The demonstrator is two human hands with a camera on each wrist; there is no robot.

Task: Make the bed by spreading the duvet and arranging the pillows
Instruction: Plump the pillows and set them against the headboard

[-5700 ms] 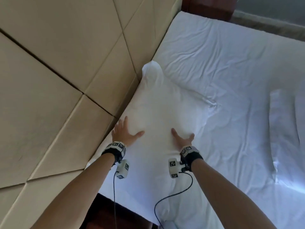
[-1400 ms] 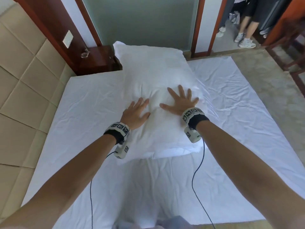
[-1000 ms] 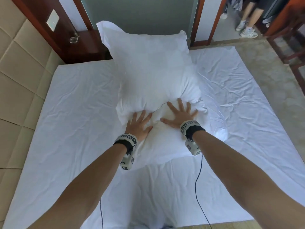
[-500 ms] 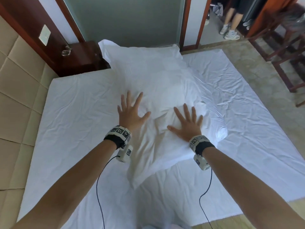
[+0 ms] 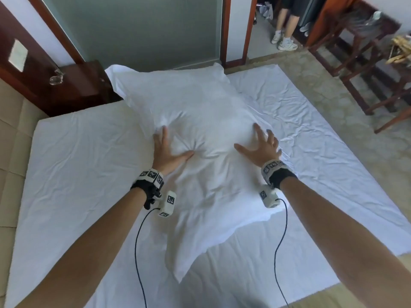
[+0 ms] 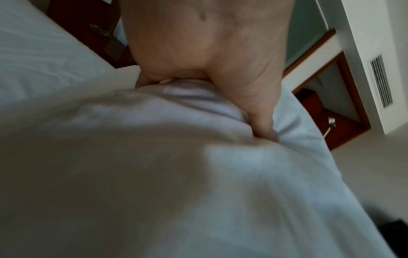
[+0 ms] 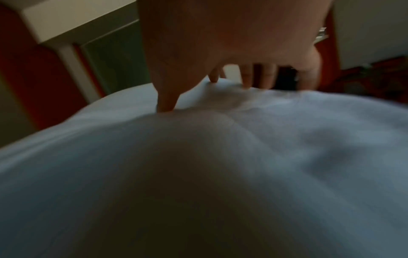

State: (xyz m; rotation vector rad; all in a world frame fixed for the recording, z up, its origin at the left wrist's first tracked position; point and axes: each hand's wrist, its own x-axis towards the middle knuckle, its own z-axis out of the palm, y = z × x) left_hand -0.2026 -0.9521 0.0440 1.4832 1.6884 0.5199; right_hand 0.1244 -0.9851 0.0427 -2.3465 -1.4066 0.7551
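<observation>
Pressing pillow (image 5: 200,121): left hand (image 5: 165,153), right hand (image 5: 263,150), fingers spread.

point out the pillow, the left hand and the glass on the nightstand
pillow (image 5: 200,112): head view, upper middle of its top face
left hand (image 5: 165,153): head view, back of the hand
glass (image 5: 56,79): head view, its rim

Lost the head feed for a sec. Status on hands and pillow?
Left hand and right hand both flat, fingers spread, pressing the pillow. Pillow lies on the bed sheet, creased under the palms. No duvet in view; nothing in the way.
</observation>
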